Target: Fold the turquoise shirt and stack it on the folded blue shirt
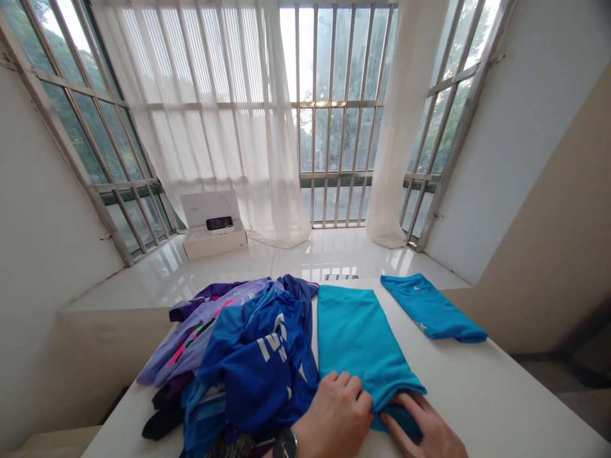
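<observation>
A turquoise garment, folded into a long panel, lies on the white table in front of me. My left hand, with a dark watch on the wrist, is closed on its near left edge, fingers curled into the cloth. My right hand is at the near right corner, its fingers spread and partly under a fold of the cloth. Left of it, touching or nearly so, is a heap of blue clothes with white print. A smaller folded blue garment rests at the right, apart from both hands.
Lilac and purple clothes form the left side of the heap. The white table extends to the right. Behind it, an open white box holding a black device stands on the ledge, below curtains and barred windows.
</observation>
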Tool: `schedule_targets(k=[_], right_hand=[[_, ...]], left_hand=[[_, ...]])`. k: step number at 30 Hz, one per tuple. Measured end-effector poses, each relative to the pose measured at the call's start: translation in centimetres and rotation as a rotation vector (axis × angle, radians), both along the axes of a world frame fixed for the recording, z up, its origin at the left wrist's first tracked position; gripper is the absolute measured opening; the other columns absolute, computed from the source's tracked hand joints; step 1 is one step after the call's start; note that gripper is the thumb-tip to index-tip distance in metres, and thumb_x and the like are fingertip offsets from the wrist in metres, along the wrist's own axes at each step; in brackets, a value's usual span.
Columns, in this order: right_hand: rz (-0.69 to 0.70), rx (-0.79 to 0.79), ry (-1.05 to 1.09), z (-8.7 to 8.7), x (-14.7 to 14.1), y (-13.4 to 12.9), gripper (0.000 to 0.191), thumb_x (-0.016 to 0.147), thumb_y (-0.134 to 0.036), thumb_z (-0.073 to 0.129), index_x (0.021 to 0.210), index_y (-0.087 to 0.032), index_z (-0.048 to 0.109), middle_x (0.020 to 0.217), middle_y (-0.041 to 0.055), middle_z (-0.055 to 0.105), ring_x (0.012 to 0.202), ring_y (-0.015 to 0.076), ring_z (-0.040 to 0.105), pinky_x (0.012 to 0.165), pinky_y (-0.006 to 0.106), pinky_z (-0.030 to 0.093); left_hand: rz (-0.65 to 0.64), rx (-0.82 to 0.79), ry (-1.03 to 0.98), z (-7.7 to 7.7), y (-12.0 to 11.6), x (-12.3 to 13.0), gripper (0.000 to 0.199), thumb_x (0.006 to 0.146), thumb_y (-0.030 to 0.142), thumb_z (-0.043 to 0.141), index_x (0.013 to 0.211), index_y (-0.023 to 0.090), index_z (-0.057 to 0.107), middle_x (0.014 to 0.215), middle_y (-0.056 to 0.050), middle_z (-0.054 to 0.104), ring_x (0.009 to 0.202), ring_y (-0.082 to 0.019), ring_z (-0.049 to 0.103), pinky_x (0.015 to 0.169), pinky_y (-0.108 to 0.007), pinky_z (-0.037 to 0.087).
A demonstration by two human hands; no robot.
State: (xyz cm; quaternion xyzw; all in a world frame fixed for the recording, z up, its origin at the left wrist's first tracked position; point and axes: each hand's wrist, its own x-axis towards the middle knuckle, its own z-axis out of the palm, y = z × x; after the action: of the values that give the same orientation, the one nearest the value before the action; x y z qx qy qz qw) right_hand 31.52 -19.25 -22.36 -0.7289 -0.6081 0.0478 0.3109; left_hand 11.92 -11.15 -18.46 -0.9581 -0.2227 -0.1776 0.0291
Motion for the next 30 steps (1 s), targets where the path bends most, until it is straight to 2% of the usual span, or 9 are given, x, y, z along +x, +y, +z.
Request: schedule_targets(k=[3,8,15,24,30], right_hand=[[0.019,-0.059,0.030,0.3,0.1,0.0,0.025,0.084,-0.052,0.057,0.080,-0.031,0.071,0.090,0.0013,0.076,0.075,0.0194,0.072,0.062,0.024,0.055],[0.012,-0.145,0.080,0.6,0.1,0.0,0.029,0.084,-0.053,0.052,0.076,-0.032,0.070,0.087,0.0004,0.075,0.079,0.0200,0.071,0.069,0.027,0.055],[-0.037,-0.151,0.083,0.6,-0.1,0.2,0.032,0.083,-0.054,0.047,0.076,-0.032,0.070,0.085,0.0017,0.075,0.078,0.0226,0.072,0.068,0.031,0.054],[-0.059,-0.194,0.063,-0.2,0.3,0.1,0.031,0.084,-0.049,0.046,0.076,-0.030,0.068,0.083,0.0037,0.075,0.076,0.0241,0.071,0.067,0.034,0.053],[-0.058,-0.105,0.070,-0.9,0.5,0.2,0.028,0.082,-0.047,0.048,0.073,-0.029,0.068,0.081,0.0044,0.074,0.073,0.0231,0.070,0.066,0.033,0.055]], left_hand=[[0.010,-0.034,0.016,0.6,0.0,-0.1,0.019,0.091,0.038,0.062,0.088,0.021,0.057,0.087,-0.003,0.063,0.080,-0.022,0.060,0.066,-0.034,0.041],[0.003,-0.034,0.006,0.5,0.2,-0.1,0.017,0.091,0.035,0.063,0.086,0.021,0.056,0.085,-0.002,0.062,0.079,-0.021,0.059,0.065,-0.034,0.040],[-0.007,0.027,-0.076,0.7,0.2,-0.1,0.015,0.093,0.030,0.061,0.084,0.021,0.053,0.082,0.000,0.060,0.075,-0.019,0.057,0.065,-0.033,0.038],[-0.081,0.060,-0.016,0.1,0.3,-0.4,0.015,0.088,0.023,0.063,0.083,0.020,0.050,0.083,0.000,0.058,0.076,-0.019,0.055,0.062,-0.033,0.032],[-0.097,0.070,-0.011,0.1,0.3,-0.3,0.016,0.088,0.021,0.063,0.082,0.020,0.048,0.081,0.000,0.056,0.074,-0.018,0.053,0.061,-0.033,0.031]])
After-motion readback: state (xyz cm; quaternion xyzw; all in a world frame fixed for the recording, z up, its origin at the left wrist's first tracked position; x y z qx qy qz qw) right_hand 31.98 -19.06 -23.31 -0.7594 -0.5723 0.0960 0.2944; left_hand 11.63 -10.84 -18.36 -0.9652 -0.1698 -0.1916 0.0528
